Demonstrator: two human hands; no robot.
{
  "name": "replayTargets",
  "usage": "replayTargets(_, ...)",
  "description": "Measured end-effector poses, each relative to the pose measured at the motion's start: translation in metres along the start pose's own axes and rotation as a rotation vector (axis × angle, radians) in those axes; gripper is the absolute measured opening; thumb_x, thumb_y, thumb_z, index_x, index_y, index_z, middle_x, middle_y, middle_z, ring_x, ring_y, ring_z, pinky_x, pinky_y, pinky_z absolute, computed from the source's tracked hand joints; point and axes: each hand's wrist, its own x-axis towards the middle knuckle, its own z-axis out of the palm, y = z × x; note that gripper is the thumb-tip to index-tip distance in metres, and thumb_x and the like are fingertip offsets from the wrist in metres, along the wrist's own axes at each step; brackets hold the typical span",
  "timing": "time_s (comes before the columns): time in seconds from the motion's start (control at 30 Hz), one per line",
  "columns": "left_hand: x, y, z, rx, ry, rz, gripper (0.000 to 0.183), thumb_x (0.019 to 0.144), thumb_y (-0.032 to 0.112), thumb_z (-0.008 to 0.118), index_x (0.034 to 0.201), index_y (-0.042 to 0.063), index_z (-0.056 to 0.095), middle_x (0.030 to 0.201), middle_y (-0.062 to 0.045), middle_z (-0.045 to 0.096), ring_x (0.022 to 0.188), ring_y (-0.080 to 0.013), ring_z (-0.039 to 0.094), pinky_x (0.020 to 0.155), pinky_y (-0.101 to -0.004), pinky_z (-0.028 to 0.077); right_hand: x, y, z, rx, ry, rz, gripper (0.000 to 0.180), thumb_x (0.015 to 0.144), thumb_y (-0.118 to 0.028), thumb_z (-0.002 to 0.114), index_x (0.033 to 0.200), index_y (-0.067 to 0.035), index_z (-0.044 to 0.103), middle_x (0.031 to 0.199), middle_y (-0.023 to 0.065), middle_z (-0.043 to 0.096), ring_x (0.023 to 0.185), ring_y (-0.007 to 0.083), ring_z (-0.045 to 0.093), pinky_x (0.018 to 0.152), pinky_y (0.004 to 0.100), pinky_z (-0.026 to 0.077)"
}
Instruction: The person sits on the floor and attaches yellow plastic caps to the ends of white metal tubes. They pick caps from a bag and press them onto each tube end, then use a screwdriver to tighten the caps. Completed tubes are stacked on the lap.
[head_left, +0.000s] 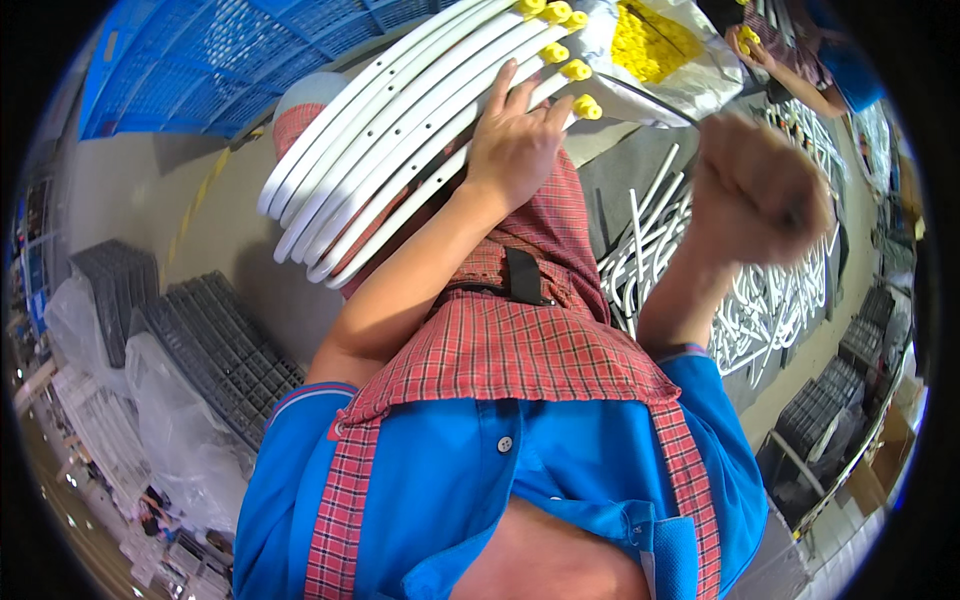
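Several curved white tubes (375, 142) with small dark holes lie side by side across my lap, yellow plastic end plugs (587, 107) at their upper right ends. My left hand (517, 142) lies over the tubes near those ends, fingers spread and bent across them; its thumb is hidden. To the right my right hand (757, 187), blurred, is raised in a fist around a thin dark rod (649, 96). The rod slants up and left towards the plugs, in front of a white sack (720, 82) filled with loose yellow plugs (652, 45).
A blue plastic crate (172, 75) stands at upper left. Loose white tubes (772, 315) are heaped on a dark mat at right. Stacked grey plastic crates (217, 345) are at lower left. Another person's hand (750, 52) holds a yellow piece at upper right.
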Motion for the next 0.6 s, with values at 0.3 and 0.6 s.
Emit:
replayTargets(0.3,-0.004,-0.002,0.0,-0.018,-0.015,-0.028,0.044,0.093,0.023,0.076,0.134,0.011,0.066,0.113,-0.006,0.081,0.14,-0.0265,0.057,0.131,-0.054,0.018,0.008,0.039,-0.034,-0.053,0.08,0.21,0.044,0.098,-0.034,0.043,0.06,-0.014,0.033,0.057,-0.0012,0.028,0.058,0.0137,0.023,0.058,0.0344,0.021)
replayTargets(0.6,-0.006,-0.003,0.009,-0.005,0.04,0.006,0.043,0.094,0.025,0.073,0.132,0.004,0.071,0.103,-0.011,0.08,0.136,-0.0313,0.059,0.133,-0.0526,0.014,0.006,0.081,-0.047,-0.084,0.043,0.275,0.049,0.103,-0.034,0.042,0.059,-0.014,0.031,0.057,-0.001,0.028,0.057,0.0134,0.024,0.058,0.0335,0.022)
